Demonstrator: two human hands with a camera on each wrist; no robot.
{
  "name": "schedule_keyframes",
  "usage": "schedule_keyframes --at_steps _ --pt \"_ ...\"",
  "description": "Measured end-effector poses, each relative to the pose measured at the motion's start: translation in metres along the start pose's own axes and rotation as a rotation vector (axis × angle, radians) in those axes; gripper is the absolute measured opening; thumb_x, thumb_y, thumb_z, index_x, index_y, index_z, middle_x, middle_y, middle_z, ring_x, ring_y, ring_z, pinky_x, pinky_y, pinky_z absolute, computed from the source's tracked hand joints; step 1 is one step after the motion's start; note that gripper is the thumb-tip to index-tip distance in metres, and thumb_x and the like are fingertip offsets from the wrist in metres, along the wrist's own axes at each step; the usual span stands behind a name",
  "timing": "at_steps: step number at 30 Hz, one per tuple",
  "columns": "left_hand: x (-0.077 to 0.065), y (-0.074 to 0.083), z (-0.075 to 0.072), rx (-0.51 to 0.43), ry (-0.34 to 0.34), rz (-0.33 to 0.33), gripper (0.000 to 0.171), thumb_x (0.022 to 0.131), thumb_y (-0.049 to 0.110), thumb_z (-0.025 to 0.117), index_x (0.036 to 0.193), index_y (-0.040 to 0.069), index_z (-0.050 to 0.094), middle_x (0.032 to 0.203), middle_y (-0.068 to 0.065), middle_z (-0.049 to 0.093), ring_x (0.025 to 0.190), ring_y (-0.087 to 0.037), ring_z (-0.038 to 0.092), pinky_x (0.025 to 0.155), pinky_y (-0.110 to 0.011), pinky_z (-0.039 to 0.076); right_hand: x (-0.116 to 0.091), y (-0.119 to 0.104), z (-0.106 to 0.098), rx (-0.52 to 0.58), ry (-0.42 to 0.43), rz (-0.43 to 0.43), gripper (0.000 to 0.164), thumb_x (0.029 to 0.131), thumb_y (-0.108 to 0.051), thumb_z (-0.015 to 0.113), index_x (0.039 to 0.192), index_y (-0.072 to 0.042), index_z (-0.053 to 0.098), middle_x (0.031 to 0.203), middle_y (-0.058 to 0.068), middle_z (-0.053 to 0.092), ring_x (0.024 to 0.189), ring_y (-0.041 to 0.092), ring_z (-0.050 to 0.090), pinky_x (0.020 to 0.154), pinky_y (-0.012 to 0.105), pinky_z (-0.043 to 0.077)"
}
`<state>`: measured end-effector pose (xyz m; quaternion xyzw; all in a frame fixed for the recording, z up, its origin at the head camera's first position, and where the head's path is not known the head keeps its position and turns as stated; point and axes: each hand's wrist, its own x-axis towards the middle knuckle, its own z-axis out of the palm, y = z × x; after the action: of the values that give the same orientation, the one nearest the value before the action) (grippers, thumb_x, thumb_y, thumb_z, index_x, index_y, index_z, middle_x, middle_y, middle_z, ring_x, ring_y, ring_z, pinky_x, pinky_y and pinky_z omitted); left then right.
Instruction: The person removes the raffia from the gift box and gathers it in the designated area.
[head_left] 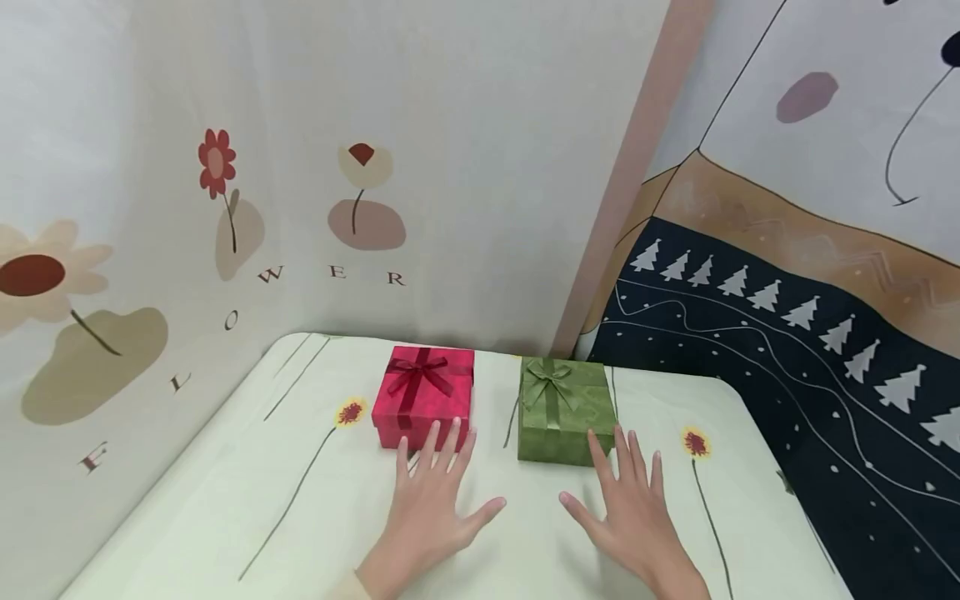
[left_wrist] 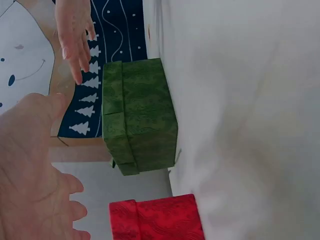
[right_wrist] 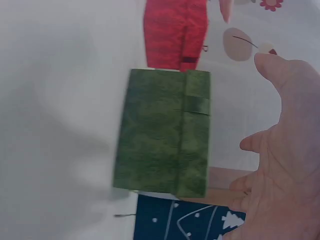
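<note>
Head view: two gift boxes stand side by side near the far edge of the worktop (head_left: 517, 567), a red box (head_left: 438, 407) on the left and a green box (head_left: 572, 421) on the right, with a strip of the pale printed surface between them. What matters most is how each hand faces its own box. The red box lies directly ahead of the left hand (head_left: 431, 504), and the green box lies ahead and slightly to the left of the right hand (head_left: 633, 508), so the left hand is nearer the red one, the right hand nearer the green. Both hands are released — fingers spread, nothing in either grasp — and although fingertips overlap the box fronts in the head view, both wrist views show them raised and apart from the boxes. Neither lid shows a marked long axis (each looks roughly square, its sides nearly in line with the fingers). A dark red bow (head_left: 420, 377) and a green bow (head_left: 550, 382) stand up from the lids — raised parts to mind — and each box bounds the other's inner side. Around them are a printed flower (head_left: 696, 442) right of the green box, a pale hanging cloth (head_left: 487, 183) behind, and a dark blue panel (head_left: 847, 508) with white trees at the right.
</note>
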<state>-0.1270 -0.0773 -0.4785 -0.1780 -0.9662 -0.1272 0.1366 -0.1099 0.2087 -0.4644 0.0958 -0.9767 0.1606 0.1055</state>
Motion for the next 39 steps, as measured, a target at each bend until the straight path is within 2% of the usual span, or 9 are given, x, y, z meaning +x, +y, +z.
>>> schedule_keyframes --at_steps 8,15,18,21,24,29,33,37,39 --pt "0.049 0.013 -0.004 0.081 -0.012 0.08 0.094 0.092 0.082 0.041 0.164 0.023 0.031 0.17 -0.008 0.027 0.156 -0.039 0.02 0.119 -0.071 0.012 0.033 0.004 -0.028 0.01 -0.004 0.016 0.09 0.098 -0.062 0.058 0.164 -0.008 0.028 0.166 0.033 0.015 0.154 0.051 0.008 0.116 0.076 0.003" --pt "0.11 0.011 -0.01 0.097 -0.06 0.048 0.096 0.094 0.081 0.037 0.166 0.019 0.026 0.171 -0.009 0.021 0.158 -0.034 0.015 0.123 -0.065 0.009 0.074 0.01 -0.053 0.087 -0.009 0.018 0.09 0.102 -0.06 0.052 0.166 -0.008 0.016 0.168 0.032 0.005 0.156 0.049 0.0 0.118 0.073 0.003" --pt "0.134 0.008 -0.007 0.087 -0.081 0.027 0.095 0.095 0.079 0.037 0.166 0.016 0.025 0.171 -0.011 0.02 0.158 -0.031 0.015 0.124 -0.061 0.01 0.092 0.013 -0.064 0.126 -0.022 0.031 0.09 0.104 -0.059 0.049 0.166 -0.007 0.011 0.168 0.032 0.002 0.156 0.048 -0.002 0.12 0.07 0.004" --pt "0.151 0.007 -0.001 0.041 -0.111 -0.001 0.093 0.097 0.076 0.038 0.166 0.014 0.024 0.171 -0.013 0.021 0.158 -0.03 0.016 0.126 -0.057 0.01 0.106 0.019 -0.071 0.167 -0.041 0.067 0.088 0.106 -0.058 0.044 0.167 -0.007 0.008 0.168 0.032 0.0 0.155 0.05 -0.001 0.12 0.07 0.008" --pt "0.162 0.008 0.005 -0.018 -0.144 -0.032 0.093 0.098 0.074 0.039 0.165 0.011 0.025 0.17 -0.015 0.021 0.158 -0.03 0.015 0.126 -0.053 0.011 0.115 0.028 -0.071 0.231 -0.081 0.118 0.085 0.108 -0.058 0.036 0.166 -0.006 0.004 0.168 0.032 -0.002 0.153 0.054 0.0 0.117 0.074 0.012" --pt "0.174 0.008 0.02 -0.153 -0.215 -0.075 0.094 0.1 0.07 0.039 0.163 0.002 0.024 0.17 -0.019 0.02 0.157 -0.033 0.017 0.126 -0.048 0.017 0.126 0.048 -0.05 0.359 -0.176 0.201 0.085 0.11 -0.057 0.026 0.163 0.004 0.0 0.167 0.035 0.001 0.153 0.053 0.004 0.12 0.069 0.011" --pt "0.177 0.013 0.026 -0.314 -0.262 -0.12 0.093 0.102 0.065 0.04 0.161 -0.005 0.025 0.168 -0.022 0.022 0.156 -0.034 0.021 0.124 -0.046 0.026 0.129 0.06 -0.03 0.413 -0.246 0.281 0.086 0.111 -0.054 0.026 0.16 0.01 -0.002 0.166 0.036 0.006 0.153 0.051 0.008 0.122 0.063 0.012" --pt "0.176 0.02 0.029 -0.521 -0.317 -0.192 0.089 0.104 0.063 0.04 0.159 -0.007 0.028 0.167 -0.023 0.026 0.153 -0.037 0.028 0.122 -0.048 0.029 0.13 0.064 -0.017 0.482 -0.279 0.357 0.081 0.112 -0.047 0.032 0.16 0.012 0.002 0.161 0.038 0.021 0.15 0.051 0.022 0.12 0.062 0.024" --pt "0.175 0.023 0.031 -0.591 -0.331 -0.209 0.082 0.106 0.058 0.04 0.157 -0.007 0.034 0.162 -0.025 0.036 0.148 -0.04 0.036 0.12 -0.049 0.033 0.132 0.063 -0.012 0.523 -0.277 0.371 0.078 0.112 -0.043 0.034 0.16 0.012 0.007 0.157 0.039 0.03 0.146 0.051 0.031 0.117 0.062 0.031"
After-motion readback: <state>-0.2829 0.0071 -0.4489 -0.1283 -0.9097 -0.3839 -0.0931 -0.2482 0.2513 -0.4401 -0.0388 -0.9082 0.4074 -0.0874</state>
